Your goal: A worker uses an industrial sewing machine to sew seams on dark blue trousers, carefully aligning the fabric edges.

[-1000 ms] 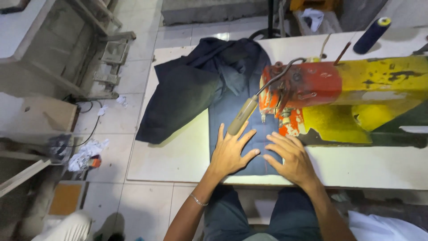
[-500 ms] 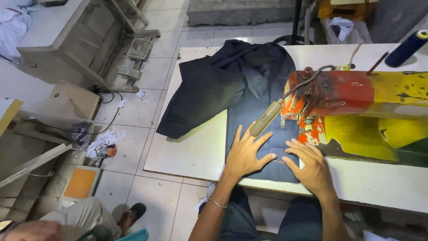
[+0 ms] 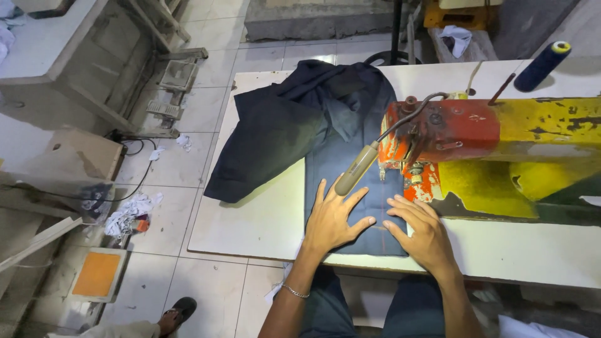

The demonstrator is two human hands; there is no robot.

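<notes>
Dark cloth (image 3: pixel 350 181) is pressed flat by the left hand (image 3: pixel 332 219) and right hand (image 3: pixel 426 235), fingers spread, near the sewing machine (image 3: pixel 501 150).

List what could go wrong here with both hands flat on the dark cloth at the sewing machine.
1. The right hand lies close to the needle area of the red and yellow sewing machine; fingertips could get caught.
2. Much of the dark cloth is bunched and hangs over the table edge; its weight might drag the seam crooked.
3. The left hand sits just under the lamp head and could knock it.
</notes>
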